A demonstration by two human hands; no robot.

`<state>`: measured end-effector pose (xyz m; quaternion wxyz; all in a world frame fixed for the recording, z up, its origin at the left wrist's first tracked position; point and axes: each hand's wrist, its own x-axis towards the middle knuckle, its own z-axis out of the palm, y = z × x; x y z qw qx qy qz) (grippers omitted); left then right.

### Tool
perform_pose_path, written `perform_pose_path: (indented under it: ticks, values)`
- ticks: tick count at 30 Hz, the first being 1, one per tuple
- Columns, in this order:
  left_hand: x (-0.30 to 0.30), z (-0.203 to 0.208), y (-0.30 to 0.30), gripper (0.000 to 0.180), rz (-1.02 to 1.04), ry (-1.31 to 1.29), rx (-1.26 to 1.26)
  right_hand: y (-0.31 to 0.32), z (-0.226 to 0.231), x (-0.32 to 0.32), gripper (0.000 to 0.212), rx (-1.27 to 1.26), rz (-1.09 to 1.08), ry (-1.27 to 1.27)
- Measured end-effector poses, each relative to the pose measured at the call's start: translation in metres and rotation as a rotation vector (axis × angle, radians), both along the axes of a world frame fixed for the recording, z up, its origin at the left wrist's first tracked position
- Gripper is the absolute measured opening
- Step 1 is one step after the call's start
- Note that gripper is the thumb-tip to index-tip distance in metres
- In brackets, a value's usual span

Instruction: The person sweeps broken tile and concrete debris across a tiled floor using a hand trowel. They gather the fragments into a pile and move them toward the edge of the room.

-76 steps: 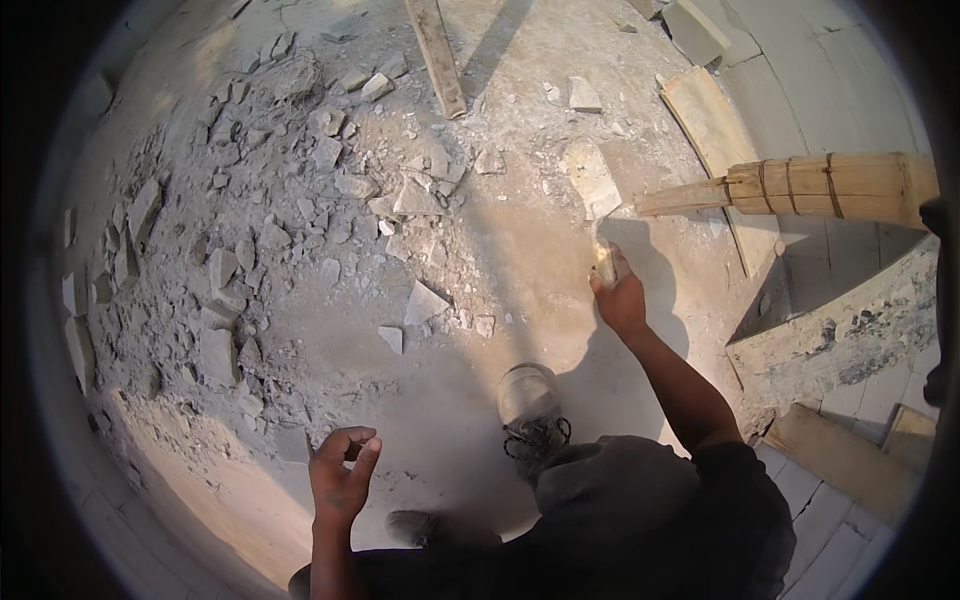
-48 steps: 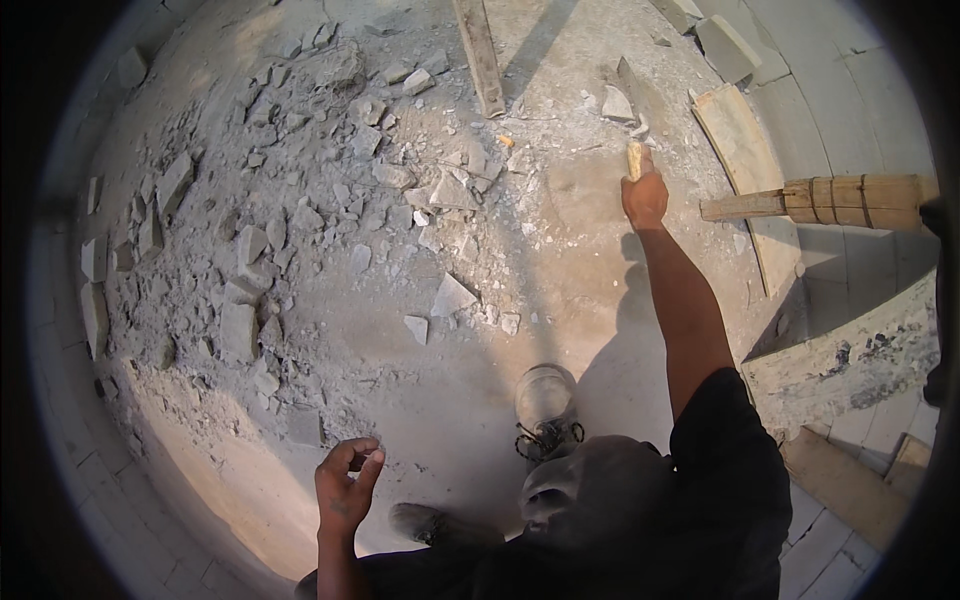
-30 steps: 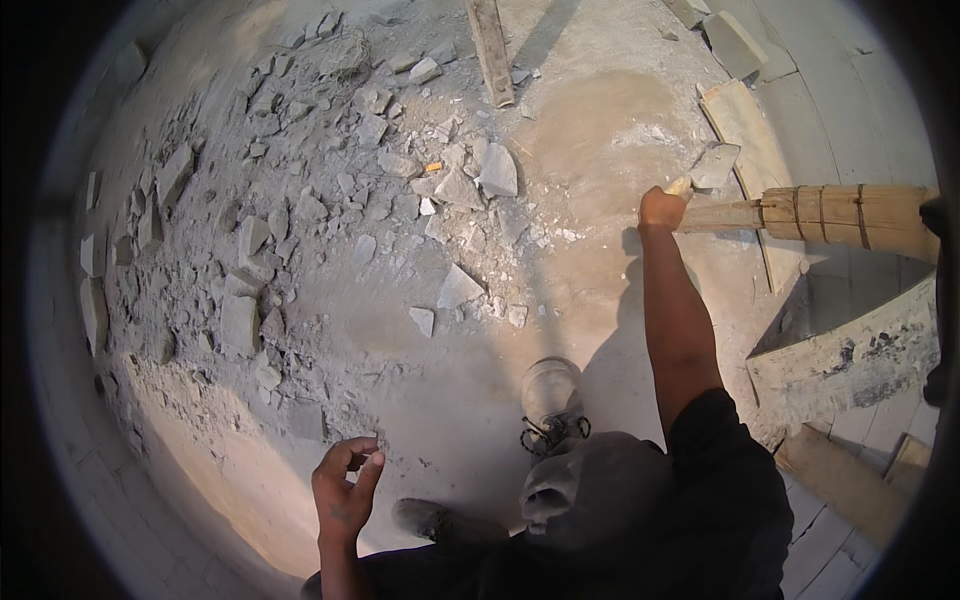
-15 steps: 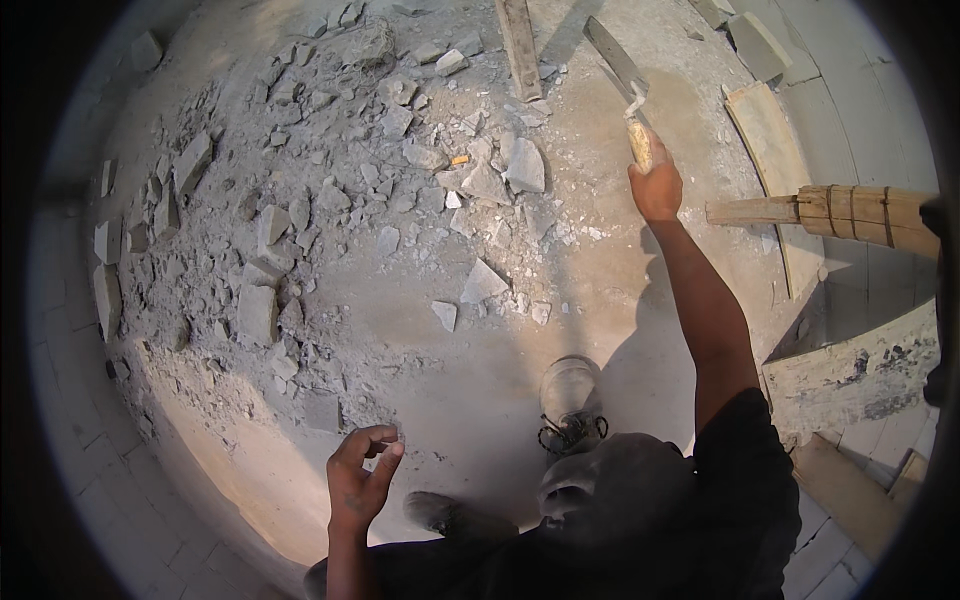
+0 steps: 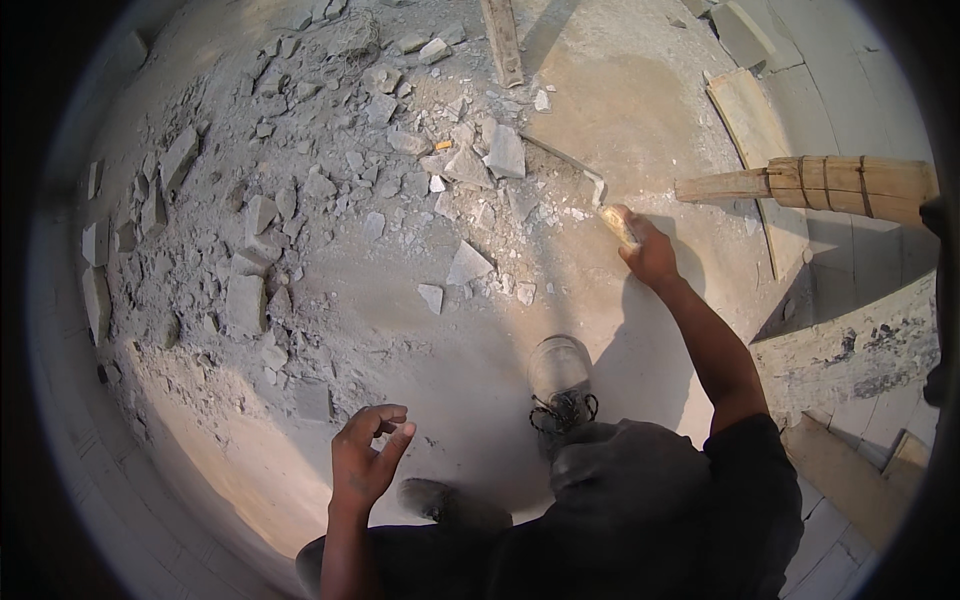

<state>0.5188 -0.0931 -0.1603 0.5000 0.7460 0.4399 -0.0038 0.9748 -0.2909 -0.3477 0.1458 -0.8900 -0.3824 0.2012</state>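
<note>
Fingers [image 5: 640, 240] around, seemingly, trowel handle [image 5: 618, 222]

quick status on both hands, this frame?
Left hand: empty, fingers loosely curled, held above the dusty floor.
Right hand: closed on the wooden handle of a trowel, blade down in the rubble.

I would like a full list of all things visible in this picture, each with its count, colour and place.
rubble pieces: many, grey, spread over upper left of floor
floor: one, dusty tan, bare patch at upper right
scraping tool: one, yellowish handle with long thin grey blade lying toward the rubble, in right hand
wooden plank: one, brown, top centre
bound wooden pole: one, tan, right edge
flat board: one, pale, upper right
boot: one, dusty grey, lower centre
left hand: empty, fingers curled, lower left
right hand: grips tool handle
</note>
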Motion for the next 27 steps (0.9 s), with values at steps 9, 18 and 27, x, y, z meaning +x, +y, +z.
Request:
perform_pose_path:
  ticks: [9, 18, 27]
  values:
    - [0.053, 0.027, -0.022, 0.027, -0.343, -0.244, -0.086, -0.055, 0.02, -0.047, 0.061, 0.171, -0.742, 0.201]
    - [0.0, 0.041, -0.034, 0.032, -0.328, -0.241, -0.131, 0.107, 0.01, -0.093, 0.074, -0.007, -0.311, -0.139]
    - [0.009, 0.057, -0.08, 0.035, -0.469, -0.427, -0.051, 0.09, 0.104, -0.135, 0.068, -0.009, 0.06, -0.152]
